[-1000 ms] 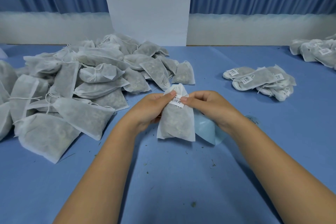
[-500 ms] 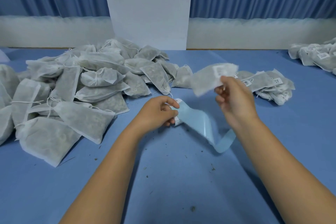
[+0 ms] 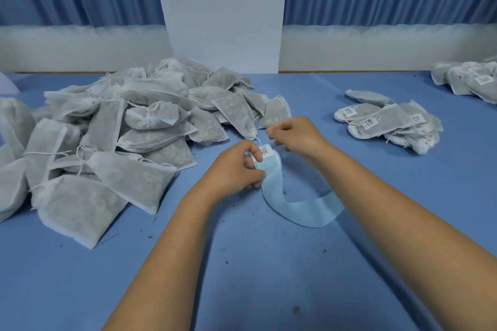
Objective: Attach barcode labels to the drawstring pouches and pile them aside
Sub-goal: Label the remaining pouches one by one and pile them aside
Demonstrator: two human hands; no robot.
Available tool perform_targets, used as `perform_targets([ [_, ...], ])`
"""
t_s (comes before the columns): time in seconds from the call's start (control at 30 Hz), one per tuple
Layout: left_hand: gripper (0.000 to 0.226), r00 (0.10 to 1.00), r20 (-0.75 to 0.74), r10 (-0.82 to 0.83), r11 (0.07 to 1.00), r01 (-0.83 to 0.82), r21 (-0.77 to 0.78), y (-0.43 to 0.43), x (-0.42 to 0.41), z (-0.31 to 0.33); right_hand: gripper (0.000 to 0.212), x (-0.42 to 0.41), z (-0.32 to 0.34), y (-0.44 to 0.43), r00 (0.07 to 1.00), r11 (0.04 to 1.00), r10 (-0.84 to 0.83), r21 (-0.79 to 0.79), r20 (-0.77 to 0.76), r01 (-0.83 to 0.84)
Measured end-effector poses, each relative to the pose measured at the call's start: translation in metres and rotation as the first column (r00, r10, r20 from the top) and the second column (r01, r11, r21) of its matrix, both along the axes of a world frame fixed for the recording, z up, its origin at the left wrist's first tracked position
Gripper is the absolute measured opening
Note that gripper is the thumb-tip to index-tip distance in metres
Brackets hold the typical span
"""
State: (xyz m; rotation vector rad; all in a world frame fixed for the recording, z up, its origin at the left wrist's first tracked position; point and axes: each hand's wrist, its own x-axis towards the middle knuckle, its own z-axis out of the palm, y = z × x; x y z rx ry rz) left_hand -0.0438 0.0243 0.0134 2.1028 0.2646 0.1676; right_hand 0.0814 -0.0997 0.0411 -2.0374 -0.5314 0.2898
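Currently: left hand [image 3: 236, 166] pinches backing strip [image 3: 298, 207] below barcode label [image 3: 265, 150]; right hand [image 3: 293, 134] empty, half-curled; peel slowly, corner first, avoiding creases

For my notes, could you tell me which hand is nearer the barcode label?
Left. The left hand touches the label, fingers on its edge; the right hand is just beyond it, apart.

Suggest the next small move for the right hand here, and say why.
Probably pinch the barcode label and peel it off the blue backing strip. The left hand steadies the strip, the right hand hovers empty just above, and unlabelled pouches wait at left.
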Motion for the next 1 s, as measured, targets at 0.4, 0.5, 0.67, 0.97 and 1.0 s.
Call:
perform_targets([
  [0.4, 0.042, 0.991, 0.129, 0.037, 0.933, -0.08, 0.35, 0.006, 0.004, -0.005, 0.033, 0.032, -0.012, 0.051, 0.999, 0.953, 0.049, -0.3, 0.003, -0.045],
  [0.5, 0.042, 0.985, 0.161, 0.058, 0.907, -0.12, 0.404, 0.006, 0.006, -0.004, 0.019, 0.029, -0.002, 0.045, 0.997, 0.999, 0.033, 0.04, -0.065, -0.031],
  [0.67, 0.048, 0.997, 0.05, 0.055, 0.929, -0.069, 0.363, 0.007, 0.006, -0.009, 0.017, 0.019, 0.026, 0.025, 0.995, 0.906, -0.005, 0.422, -0.096, 0.046],
  [0.97, 0.025, 0.988, 0.104, 0.111, 0.978, -0.127, 0.163, 0.004, 0.011, -0.013, 0.02, -0.006, 0.039, -0.015, 0.997, 0.797, -0.068, 0.603, 0.037, 0.032],
  [1.0, 0.026, 0.985, 0.119, 0.125, 0.974, -0.145, 0.174, 0.003, 0.012, -0.015, 0.019, -0.01, 0.038, -0.02, 0.996, 0.789, -0.073, 0.613, 0.045, 0.03],
])
